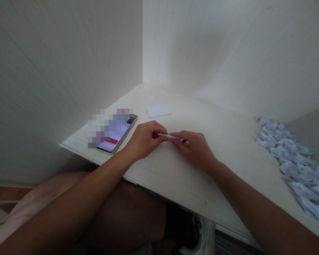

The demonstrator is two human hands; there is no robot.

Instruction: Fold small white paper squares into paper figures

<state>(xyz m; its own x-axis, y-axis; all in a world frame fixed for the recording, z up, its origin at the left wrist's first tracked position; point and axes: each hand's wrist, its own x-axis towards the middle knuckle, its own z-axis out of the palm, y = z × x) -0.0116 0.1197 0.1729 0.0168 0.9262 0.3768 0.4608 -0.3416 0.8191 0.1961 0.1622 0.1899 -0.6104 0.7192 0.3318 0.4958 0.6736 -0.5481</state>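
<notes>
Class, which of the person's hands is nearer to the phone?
Left. The left hand is just to the right of the phone; the right hand is farther right, beyond the left hand.

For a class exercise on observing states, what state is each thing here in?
Left hand: pinching the strip
Right hand: pinching the strip
Strip: held between both hands
Phone: face up, screen lit
Sheet: lying flat
Pile: paper pieces, heaped
</notes>
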